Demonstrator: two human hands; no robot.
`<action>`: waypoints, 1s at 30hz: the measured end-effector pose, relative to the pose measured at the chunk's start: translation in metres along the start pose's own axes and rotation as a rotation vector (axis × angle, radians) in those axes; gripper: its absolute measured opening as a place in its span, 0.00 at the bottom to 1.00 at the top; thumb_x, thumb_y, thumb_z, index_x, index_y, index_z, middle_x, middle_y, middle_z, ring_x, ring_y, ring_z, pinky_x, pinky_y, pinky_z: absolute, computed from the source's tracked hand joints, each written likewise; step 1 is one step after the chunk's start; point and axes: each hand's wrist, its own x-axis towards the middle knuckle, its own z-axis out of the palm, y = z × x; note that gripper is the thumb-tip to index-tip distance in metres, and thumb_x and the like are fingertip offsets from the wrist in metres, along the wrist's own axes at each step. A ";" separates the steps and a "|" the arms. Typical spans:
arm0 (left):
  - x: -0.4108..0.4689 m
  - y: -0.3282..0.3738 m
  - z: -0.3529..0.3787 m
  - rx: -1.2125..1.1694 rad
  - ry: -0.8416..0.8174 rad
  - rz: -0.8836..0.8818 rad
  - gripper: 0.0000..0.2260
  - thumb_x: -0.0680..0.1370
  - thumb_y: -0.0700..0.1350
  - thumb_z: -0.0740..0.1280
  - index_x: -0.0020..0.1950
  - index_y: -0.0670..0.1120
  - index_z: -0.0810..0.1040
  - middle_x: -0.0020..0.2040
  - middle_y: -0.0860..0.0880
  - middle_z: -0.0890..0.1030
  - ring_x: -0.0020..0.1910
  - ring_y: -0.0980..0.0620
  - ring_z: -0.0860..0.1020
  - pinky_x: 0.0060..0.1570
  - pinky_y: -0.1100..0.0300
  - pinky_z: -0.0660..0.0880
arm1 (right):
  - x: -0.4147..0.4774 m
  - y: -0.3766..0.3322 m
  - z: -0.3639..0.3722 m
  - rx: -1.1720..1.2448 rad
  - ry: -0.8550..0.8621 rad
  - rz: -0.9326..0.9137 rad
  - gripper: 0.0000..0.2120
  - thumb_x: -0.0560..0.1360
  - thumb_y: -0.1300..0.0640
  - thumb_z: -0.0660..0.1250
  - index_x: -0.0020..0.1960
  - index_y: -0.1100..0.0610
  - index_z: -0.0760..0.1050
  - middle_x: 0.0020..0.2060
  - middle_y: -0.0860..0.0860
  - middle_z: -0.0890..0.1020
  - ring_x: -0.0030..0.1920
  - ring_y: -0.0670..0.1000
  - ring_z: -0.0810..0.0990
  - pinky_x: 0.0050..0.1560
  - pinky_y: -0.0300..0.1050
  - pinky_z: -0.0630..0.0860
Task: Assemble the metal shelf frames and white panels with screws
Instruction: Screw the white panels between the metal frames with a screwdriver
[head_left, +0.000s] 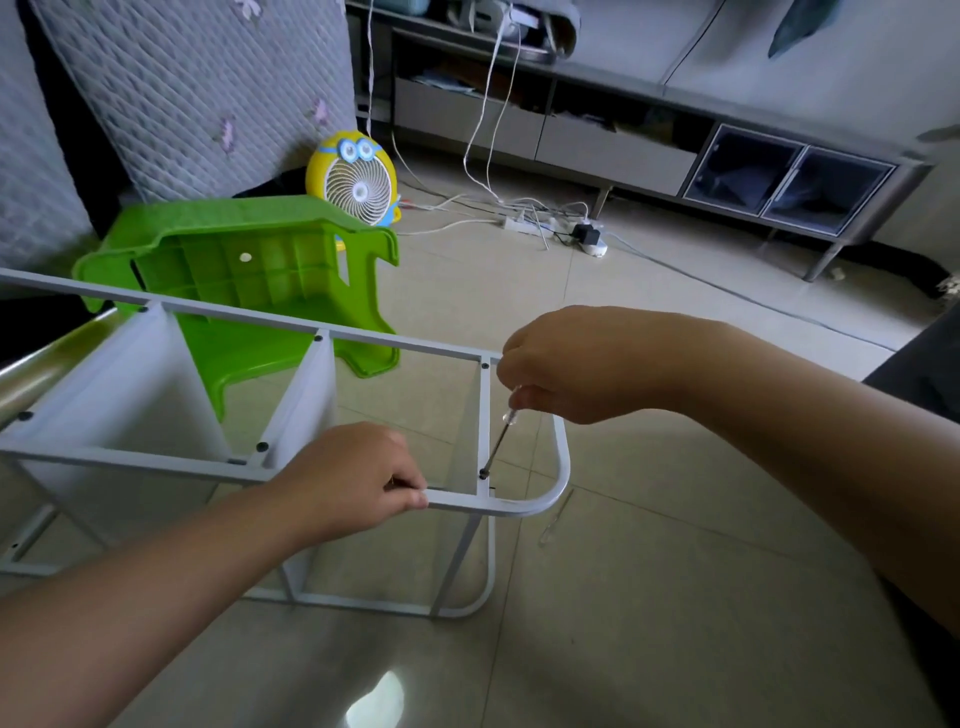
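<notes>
Your left hand (353, 475) reaches in from the lower left, fingers curled round the near rail of the white metal shelf frame (557, 486), just beside its rounded corner. Your right hand (587, 364) hovers above, fingers pinching the slim clear-handled screwdriver (500, 441), its tip on a black screw (484, 473). White translucent panels (130, 379) stand between the rails. Beige tiled floor (675, 519) stretches right; an overturned green plastic stool (260, 265) sits behind the far rail.

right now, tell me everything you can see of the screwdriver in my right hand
The screwdriver is slim, with a clear plastic-looking handle and a thin dark metal shaft. It tilts, handle up and right, tip down on a black screw in the white metal frame. The right hand grips its handle from above.
</notes>
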 end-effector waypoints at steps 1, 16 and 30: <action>0.000 0.000 0.001 -0.005 0.005 0.003 0.10 0.76 0.53 0.65 0.54 0.54 0.82 0.35 0.61 0.68 0.42 0.61 0.69 0.35 0.73 0.61 | 0.001 -0.002 -0.002 -0.009 -0.010 0.010 0.12 0.80 0.51 0.54 0.47 0.57 0.71 0.39 0.49 0.70 0.41 0.50 0.69 0.47 0.45 0.70; 0.000 -0.003 0.005 -0.116 0.084 -0.006 0.27 0.63 0.64 0.56 0.48 0.52 0.84 0.33 0.59 0.70 0.34 0.64 0.68 0.34 0.73 0.60 | 0.025 -0.026 -0.011 0.257 -0.021 0.265 0.05 0.79 0.60 0.52 0.50 0.61 0.65 0.34 0.50 0.68 0.28 0.47 0.68 0.27 0.37 0.69; -0.003 -0.004 0.007 -0.147 0.114 0.011 0.22 0.66 0.59 0.58 0.48 0.51 0.84 0.33 0.60 0.70 0.35 0.64 0.67 0.33 0.73 0.59 | 0.005 -0.005 -0.002 0.060 0.003 0.121 0.17 0.81 0.50 0.50 0.36 0.54 0.62 0.30 0.46 0.63 0.39 0.51 0.67 0.42 0.42 0.63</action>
